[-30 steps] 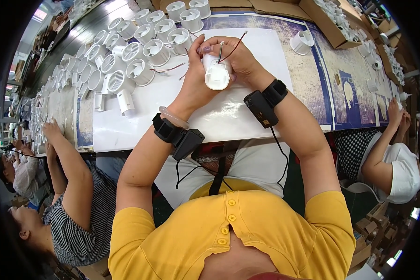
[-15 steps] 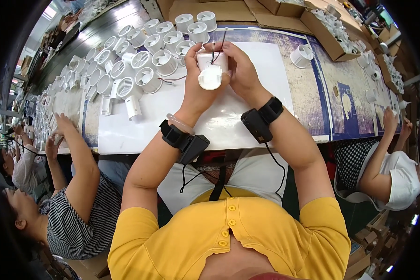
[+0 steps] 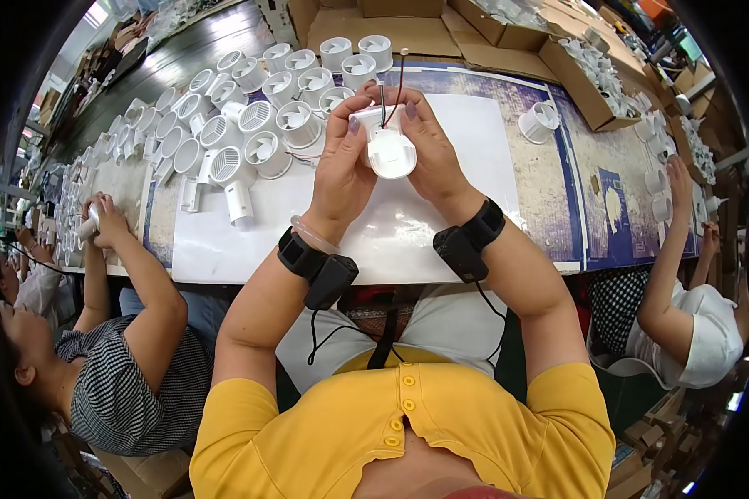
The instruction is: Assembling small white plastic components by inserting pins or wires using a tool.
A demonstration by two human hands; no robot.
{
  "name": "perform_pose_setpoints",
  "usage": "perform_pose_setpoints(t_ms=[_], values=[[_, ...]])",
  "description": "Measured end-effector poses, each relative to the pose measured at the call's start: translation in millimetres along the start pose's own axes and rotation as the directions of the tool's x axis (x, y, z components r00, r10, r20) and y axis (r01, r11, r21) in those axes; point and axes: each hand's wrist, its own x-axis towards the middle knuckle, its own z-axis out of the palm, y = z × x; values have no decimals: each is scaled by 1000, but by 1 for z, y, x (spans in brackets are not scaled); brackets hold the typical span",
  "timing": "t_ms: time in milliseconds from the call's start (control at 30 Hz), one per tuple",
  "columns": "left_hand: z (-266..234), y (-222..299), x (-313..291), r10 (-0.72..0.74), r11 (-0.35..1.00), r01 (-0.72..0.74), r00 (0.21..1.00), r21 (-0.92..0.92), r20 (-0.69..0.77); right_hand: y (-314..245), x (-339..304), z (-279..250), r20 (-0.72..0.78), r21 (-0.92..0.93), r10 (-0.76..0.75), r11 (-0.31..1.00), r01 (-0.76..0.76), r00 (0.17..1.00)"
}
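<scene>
Both hands grip one white plastic fan housing [image 3: 392,158] above the white work sheet. Its short rounded handle points toward me. Thin dark and red wires [image 3: 400,87] with a small light connector stick up from it. My left hand [image 3: 341,170] is closed on the housing's left side, thumb along its upper face. From the right, my right hand [image 3: 434,158] wraps it, thumb also on top. The far side of the housing is hidden behind my fingers.
Many white fan housings [image 3: 298,123] crowd the table to the left, some with grilles or handles. A single housing [image 3: 538,123] stands at right. Cardboard boxes [image 3: 587,87] of white parts line the far right. Co-workers sit on both sides; the left one's hands [image 3: 106,223] hold a white part.
The housing has tilted and come slightly nearer me. My left thumb now shows on its upper face. The left co-worker's hands have come together; the right co-worker's hand has risen.
</scene>
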Motion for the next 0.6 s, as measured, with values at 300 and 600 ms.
perform_pose_setpoints(t_ms=[300,600], values=[[-3,-15,-1,17,997,-17,1000,77,10,11,-7,4,-119,-307,-258,928,212,959],[9,-29,3,129,926,-158,986,343,107,0,5,-25,-331,295,32,953,71,943]])
